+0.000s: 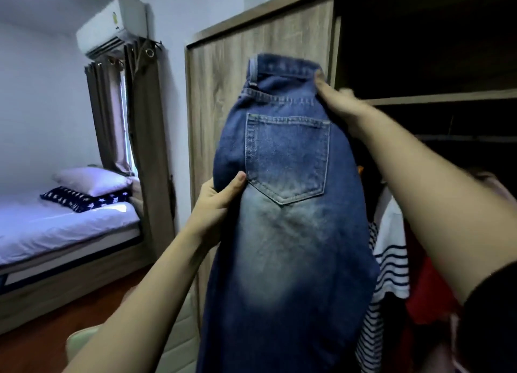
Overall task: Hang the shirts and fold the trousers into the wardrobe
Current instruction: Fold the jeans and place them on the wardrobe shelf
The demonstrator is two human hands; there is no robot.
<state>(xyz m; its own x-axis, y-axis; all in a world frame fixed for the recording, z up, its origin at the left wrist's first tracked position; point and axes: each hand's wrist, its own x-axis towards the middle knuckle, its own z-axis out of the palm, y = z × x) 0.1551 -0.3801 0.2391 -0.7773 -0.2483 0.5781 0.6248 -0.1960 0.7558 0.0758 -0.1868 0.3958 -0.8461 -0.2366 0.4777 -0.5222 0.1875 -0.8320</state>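
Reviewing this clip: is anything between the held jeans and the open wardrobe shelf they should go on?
Nothing visible blocks it. The jeans hang from the right hand at the waistband and the left hand at the side, right in front of the wardrobe shelf. The striped shirt hangs lower, below the shelf. The shelf's interior is too dark to judge.

Your arms and hands: two bare forearms, one dark sleeve edge.

Your left hand [221,196] and forearm show bare to the frame's lower edge, with no ring, watch or band visible. Your right hand [338,104] and forearm are likewise bare; a dark, near-black sleeve [492,316] covers your right upper arm at the lower right corner.
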